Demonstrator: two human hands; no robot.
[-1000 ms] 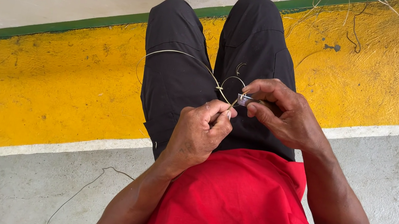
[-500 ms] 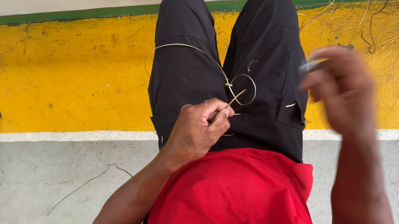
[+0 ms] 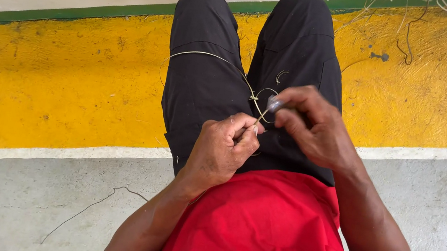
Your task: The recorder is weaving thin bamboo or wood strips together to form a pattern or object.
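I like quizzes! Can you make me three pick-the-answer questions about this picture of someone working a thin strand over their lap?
1. Where does the thin strand loop?
A. over the black trousers
B. on a table
C. around a shoe

2. What colour is the shirt?
A. blue
B. red
C. white

3. How is the left hand set?
A. flat open
B. curled, pinching the strand
C. in a pocket

Answers: 1 A, the pale loop lies across the left thigh. 2 B, the cloth below both hands is bright red. 3 B, its fingers are bent round the strand, close to the right hand.
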